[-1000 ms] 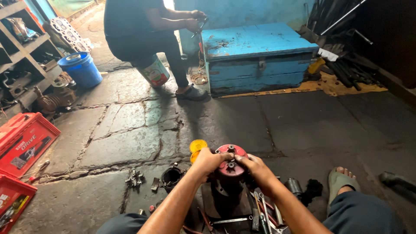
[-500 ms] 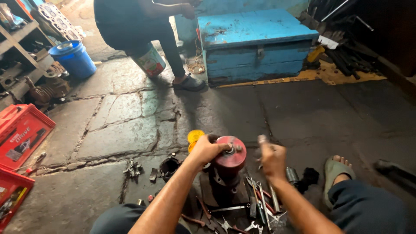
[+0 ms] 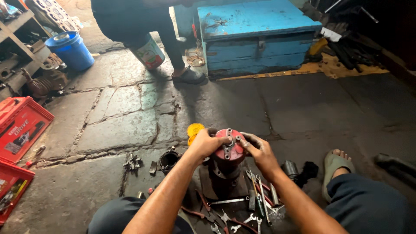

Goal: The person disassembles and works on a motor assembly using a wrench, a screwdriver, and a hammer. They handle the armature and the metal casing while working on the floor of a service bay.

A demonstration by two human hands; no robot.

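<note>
Both hands working on round red metal flange cap [image 3: 229, 147] sitting atop dark upright cylindrical machine part [image 3: 222, 175], on stone floor btwn the knees. Left hand [image 3: 207, 144] wrapping cap's left rim, fingers curled closed on it. Right hand [image 3: 259, 152] touching cap's right edge, fingertips pinching near centre bolt; whether it's holding anything small, can't tell. Scattered steel spanners [image 3: 242, 216] lying just below. Yellow plastic lid [image 3: 194, 129] sitting just behind left hand. Battered blue wooden chest [image 3: 260, 37] standing well apart.
</note>
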